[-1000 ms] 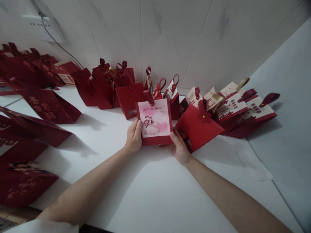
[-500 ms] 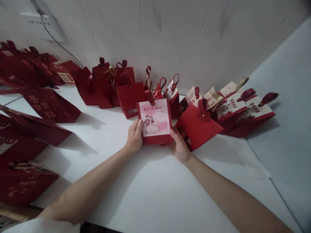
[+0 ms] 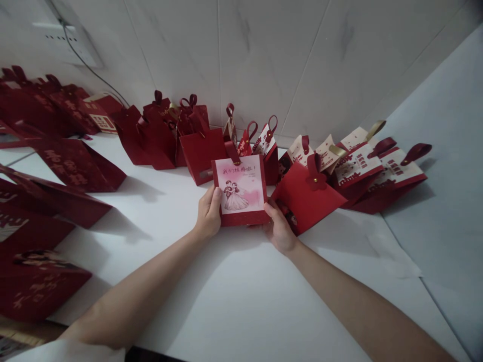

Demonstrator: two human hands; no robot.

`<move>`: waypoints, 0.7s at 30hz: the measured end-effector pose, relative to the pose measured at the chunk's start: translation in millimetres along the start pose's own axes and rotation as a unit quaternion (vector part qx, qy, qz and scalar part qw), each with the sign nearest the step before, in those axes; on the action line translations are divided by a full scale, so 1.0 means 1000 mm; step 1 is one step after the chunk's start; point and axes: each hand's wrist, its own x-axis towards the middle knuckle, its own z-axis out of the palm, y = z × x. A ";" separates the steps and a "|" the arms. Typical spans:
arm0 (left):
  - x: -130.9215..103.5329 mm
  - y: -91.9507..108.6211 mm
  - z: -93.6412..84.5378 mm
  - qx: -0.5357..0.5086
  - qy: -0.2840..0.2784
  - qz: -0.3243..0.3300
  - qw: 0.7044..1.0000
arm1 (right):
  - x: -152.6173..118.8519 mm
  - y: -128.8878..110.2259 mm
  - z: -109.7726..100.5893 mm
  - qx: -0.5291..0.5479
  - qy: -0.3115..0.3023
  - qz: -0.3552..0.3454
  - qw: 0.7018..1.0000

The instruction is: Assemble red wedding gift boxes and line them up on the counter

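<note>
Between my two hands is a red gift box [image 3: 243, 188] with a pink-and-white front that shows a drawn wedding couple, and a dark red ribbon loop at its top. My left hand [image 3: 209, 211] grips its left edge, thumb in front. The lower right corner is pinched by my right hand [image 3: 278, 226]; the fingers behind the box are mostly hidden. Close by my right hand, a plain bright red gift box [image 3: 309, 193] with a flower-shaped clasp leans on the table. Just behind the held box stands another red box [image 3: 202, 153].
Several red and cream gift boxes [image 3: 362, 166] line the tiled wall [image 3: 260, 60] on the white table [image 3: 226, 301]. More dark red boxes [image 3: 81, 163] crowd the left side. A cable [image 3: 90, 68] hangs from a wall socket [image 3: 66, 42]. A pale panel [image 3: 449, 201] borders the right.
Almost nothing differs. Both hands keep hold of the gift box in the same place, and the view has shifted very slightly.
</note>
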 end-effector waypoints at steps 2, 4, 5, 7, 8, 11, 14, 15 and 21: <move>0.000 0.000 0.000 0.002 0.000 0.002 1.000 | 0.000 0.000 0.000 -0.001 0.002 0.002 1.000; 0.000 0.001 0.000 0.002 -0.002 0.000 1.000 | 0.000 0.000 0.000 -0.003 0.005 0.003 1.000; 0.000 0.001 0.000 0.003 -0.003 0.000 1.000 | 0.000 0.001 0.000 -0.003 0.007 0.003 1.000; 0.000 0.002 0.000 0.007 -0.003 0.000 1.000 | 0.000 0.001 0.000 -0.004 0.010 0.002 1.000; 0.000 0.002 0.000 0.008 -0.002 0.001 1.000 | 0.000 0.001 0.000 -0.005 0.010 0.001 1.000; 0.000 0.002 0.000 0.006 -0.003 0.002 1.000 | 0.001 0.001 0.000 -0.007 0.008 0.002 1.000; 0.000 0.001 0.000 0.016 -0.001 0.003 1.000 | 0.001 0.000 0.000 -0.011 0.009 -0.003 1.000; 0.001 0.001 -0.001 0.028 0.000 0.003 1.000 | 0.000 0.001 0.000 -0.016 0.010 -0.005 1.000; 0.001 0.008 0.003 0.006 0.027 -0.050 0.998 | -0.007 0.006 0.009 -0.147 0.068 -0.126 0.979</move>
